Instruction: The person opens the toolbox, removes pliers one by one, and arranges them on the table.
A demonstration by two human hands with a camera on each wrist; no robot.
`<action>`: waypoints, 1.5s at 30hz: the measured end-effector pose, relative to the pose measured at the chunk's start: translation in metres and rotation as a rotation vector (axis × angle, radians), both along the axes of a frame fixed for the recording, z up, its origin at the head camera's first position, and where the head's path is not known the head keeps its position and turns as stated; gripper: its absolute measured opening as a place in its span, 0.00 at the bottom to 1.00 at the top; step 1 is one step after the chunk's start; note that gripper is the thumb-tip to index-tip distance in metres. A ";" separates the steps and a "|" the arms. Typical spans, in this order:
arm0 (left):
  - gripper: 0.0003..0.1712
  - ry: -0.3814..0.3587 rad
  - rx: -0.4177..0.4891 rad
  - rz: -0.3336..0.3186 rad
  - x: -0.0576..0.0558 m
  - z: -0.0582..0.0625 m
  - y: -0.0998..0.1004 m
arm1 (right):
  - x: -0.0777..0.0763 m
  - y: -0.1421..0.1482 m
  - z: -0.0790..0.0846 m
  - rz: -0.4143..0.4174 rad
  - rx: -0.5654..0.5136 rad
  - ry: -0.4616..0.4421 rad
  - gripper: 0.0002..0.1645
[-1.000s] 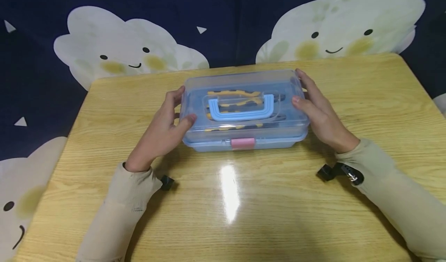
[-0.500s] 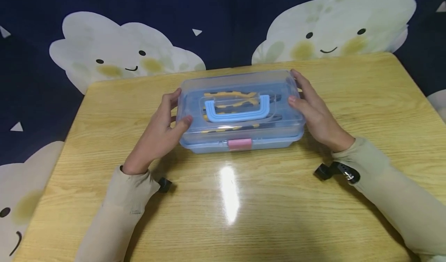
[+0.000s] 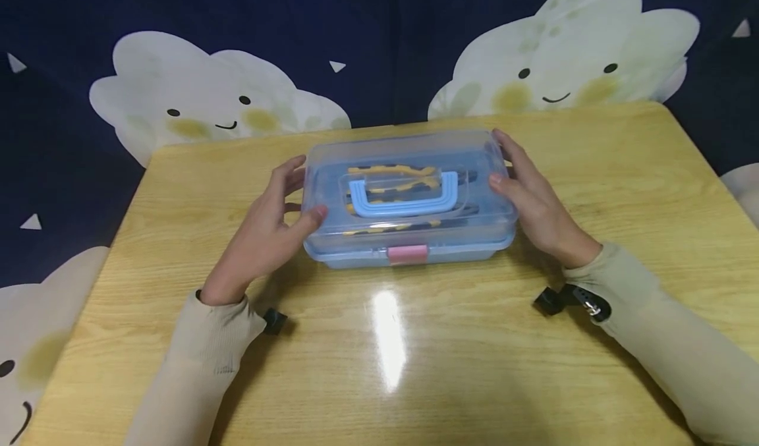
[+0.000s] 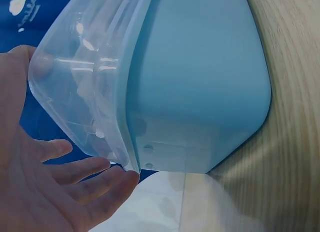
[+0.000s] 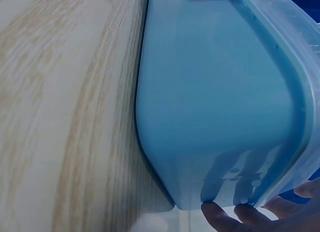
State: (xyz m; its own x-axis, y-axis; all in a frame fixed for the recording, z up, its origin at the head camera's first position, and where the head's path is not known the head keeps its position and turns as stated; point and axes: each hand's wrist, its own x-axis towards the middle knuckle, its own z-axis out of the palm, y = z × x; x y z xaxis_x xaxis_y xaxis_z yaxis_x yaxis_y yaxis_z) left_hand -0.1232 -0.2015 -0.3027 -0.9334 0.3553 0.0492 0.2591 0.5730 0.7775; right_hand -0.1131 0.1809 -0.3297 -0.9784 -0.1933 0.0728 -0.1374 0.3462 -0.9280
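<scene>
A storage box with a light-blue base, clear lid, blue carry handle and pink latch sits closed on the wooden table. Through the lid show several slim yellow-and-black things with greyish ends; their kind is unclear. My left hand holds the box's left end, thumb on the lid, its other fingers by the rim at the far corner in the left wrist view. At the right end my right hand grips the box, thumb on the lid, fingertips on the far side.
The table has a bright light reflection in front of the box. Behind its back edge hangs a dark-blue cloth printed with smiling clouds. Both wrists carry small black cameras, such as the right wrist camera.
The head view has shifted slightly, so the box, hands and table sit a little lower and further left in it. Both hands keep their places on the closed box.
</scene>
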 end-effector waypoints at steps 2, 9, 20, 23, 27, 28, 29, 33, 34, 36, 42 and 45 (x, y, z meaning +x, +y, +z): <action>0.45 -0.002 -0.009 -0.002 0.000 -0.001 0.000 | 0.001 0.001 -0.001 -0.003 0.010 -0.002 0.42; 0.47 0.039 -0.067 0.010 0.002 -0.002 -0.002 | 0.002 0.004 -0.004 0.004 0.050 0.004 0.43; 0.44 0.130 -0.117 0.048 0.007 -0.001 -0.005 | 0.002 0.007 0.002 0.000 0.242 0.079 0.48; 0.41 0.203 -0.097 0.064 0.010 0.000 -0.002 | 0.002 0.006 0.004 0.001 0.295 0.106 0.49; 0.36 0.342 -0.017 0.081 0.014 0.003 0.004 | 0.002 0.007 0.008 -0.010 0.407 0.133 0.48; 0.34 0.372 0.010 0.085 0.015 0.005 0.005 | 0.002 0.007 0.009 -0.012 0.434 0.142 0.48; 0.32 0.401 0.032 0.087 0.016 0.006 0.007 | 0.002 0.007 0.010 -0.012 0.456 0.155 0.48; 0.26 0.462 0.135 0.088 0.024 0.011 0.012 | 0.000 0.004 0.012 0.004 0.504 0.192 0.47; 0.24 0.464 0.168 0.078 0.027 0.011 0.013 | 0.000 0.003 0.012 0.010 0.509 0.197 0.46; 0.22 0.460 0.239 0.050 0.031 0.012 0.015 | -0.002 0.001 0.012 0.025 0.519 0.205 0.46; 0.21 0.468 0.358 -0.070 0.040 0.007 0.019 | -0.007 -0.004 0.011 0.035 0.550 0.229 0.46; 0.20 0.485 0.381 -0.128 0.044 -0.001 0.024 | -0.007 -0.005 0.010 0.028 0.559 0.234 0.46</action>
State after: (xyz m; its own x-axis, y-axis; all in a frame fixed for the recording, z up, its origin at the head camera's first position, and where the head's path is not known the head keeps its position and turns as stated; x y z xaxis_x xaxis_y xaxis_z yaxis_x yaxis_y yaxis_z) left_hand -0.0793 -0.1779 -0.3032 -0.7247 0.3367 0.6012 0.6814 0.2200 0.6981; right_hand -0.1197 0.1763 -0.3194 -0.9428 -0.2896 0.1653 -0.3319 0.7657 -0.5510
